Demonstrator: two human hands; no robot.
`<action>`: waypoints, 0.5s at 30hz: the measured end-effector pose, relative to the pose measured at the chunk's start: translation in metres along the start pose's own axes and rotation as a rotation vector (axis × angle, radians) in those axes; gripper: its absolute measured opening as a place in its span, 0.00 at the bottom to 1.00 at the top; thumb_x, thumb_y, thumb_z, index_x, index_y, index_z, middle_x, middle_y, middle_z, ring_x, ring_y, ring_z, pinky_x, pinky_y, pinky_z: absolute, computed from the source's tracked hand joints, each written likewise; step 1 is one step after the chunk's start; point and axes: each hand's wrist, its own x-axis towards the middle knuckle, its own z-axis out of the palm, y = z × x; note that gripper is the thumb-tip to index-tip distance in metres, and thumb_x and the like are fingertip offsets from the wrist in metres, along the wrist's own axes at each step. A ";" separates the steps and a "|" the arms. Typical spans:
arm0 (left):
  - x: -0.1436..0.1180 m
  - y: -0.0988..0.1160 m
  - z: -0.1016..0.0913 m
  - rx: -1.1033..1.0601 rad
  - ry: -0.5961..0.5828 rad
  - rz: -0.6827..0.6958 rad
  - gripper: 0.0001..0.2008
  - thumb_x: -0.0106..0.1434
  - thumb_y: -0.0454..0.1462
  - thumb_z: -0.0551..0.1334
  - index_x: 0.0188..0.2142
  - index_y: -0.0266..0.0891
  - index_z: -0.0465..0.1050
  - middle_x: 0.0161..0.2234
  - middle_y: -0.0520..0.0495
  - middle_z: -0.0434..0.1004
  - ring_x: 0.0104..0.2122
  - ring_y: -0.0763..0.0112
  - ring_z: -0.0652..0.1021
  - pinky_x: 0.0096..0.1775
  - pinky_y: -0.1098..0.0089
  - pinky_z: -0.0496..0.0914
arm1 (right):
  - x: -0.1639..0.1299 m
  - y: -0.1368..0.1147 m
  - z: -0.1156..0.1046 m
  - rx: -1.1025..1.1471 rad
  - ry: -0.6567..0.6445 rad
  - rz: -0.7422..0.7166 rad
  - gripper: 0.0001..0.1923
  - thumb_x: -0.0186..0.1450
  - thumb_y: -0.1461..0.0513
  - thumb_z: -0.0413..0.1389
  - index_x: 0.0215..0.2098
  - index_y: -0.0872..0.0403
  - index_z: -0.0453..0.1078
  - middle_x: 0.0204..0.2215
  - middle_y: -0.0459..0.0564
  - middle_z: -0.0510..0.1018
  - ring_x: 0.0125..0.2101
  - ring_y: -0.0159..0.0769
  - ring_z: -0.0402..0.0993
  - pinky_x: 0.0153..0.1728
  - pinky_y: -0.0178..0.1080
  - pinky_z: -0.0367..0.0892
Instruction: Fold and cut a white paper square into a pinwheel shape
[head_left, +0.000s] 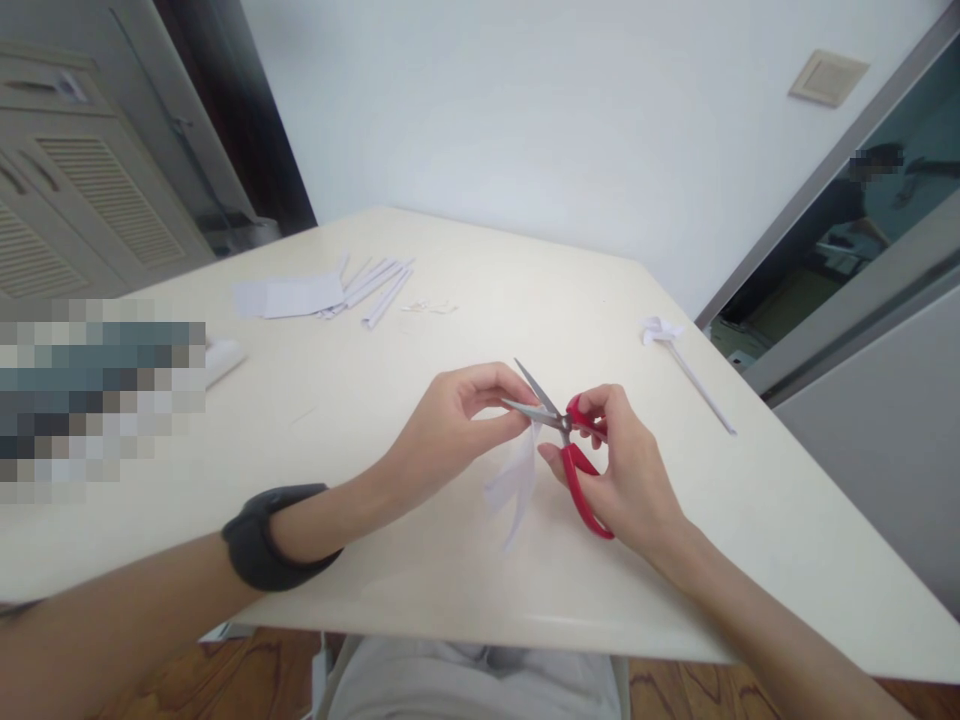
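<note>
Red-handled scissors (581, 490) are in my right hand (630, 465), with the fingers through the handle loops. Their blades stand apart near the fingertips of my left hand (476, 410). Between its thumb and fingers my left hand pinches a piece of white paper (517, 480); the paper hangs below in loose, pointed strips. One blade crosses the upper end of the paper, but whether it is cutting there I cannot tell. A dark band is on my left wrist.
A paper pinwheel (661, 332) on a white stick lies at the table's (450, 580) right side. Toward the back left are flat paper sheets (300, 297), several rolled paper sticks (382, 285) and small scraps (429, 307). A white roll (223, 360) lies farther left, partly blurred out.
</note>
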 end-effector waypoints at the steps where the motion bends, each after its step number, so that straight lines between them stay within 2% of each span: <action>1: 0.000 0.000 0.000 0.013 0.000 -0.007 0.02 0.58 0.31 0.60 0.31 0.38 0.69 0.34 0.50 0.76 0.34 0.69 0.77 0.35 0.71 0.69 | 0.000 0.000 0.000 -0.001 0.000 -0.005 0.19 0.53 0.63 0.61 0.37 0.51 0.55 0.34 0.45 0.69 0.31 0.34 0.65 0.32 0.37 0.63; 7: 0.000 0.001 0.001 0.091 0.008 0.022 0.04 0.57 0.29 0.58 0.30 0.38 0.70 0.34 0.49 0.77 0.35 0.69 0.77 0.35 0.72 0.69 | -0.001 0.001 0.000 -0.030 0.004 0.000 0.17 0.56 0.61 0.60 0.36 0.51 0.55 0.34 0.46 0.69 0.31 0.35 0.65 0.32 0.38 0.64; 15: 0.001 0.001 0.001 0.080 -0.020 0.024 0.05 0.58 0.29 0.58 0.30 0.38 0.70 0.35 0.49 0.77 0.37 0.69 0.77 0.37 0.71 0.70 | -0.001 0.001 0.001 -0.036 0.016 -0.016 0.16 0.57 0.60 0.59 0.36 0.51 0.55 0.32 0.45 0.69 0.30 0.34 0.65 0.30 0.37 0.64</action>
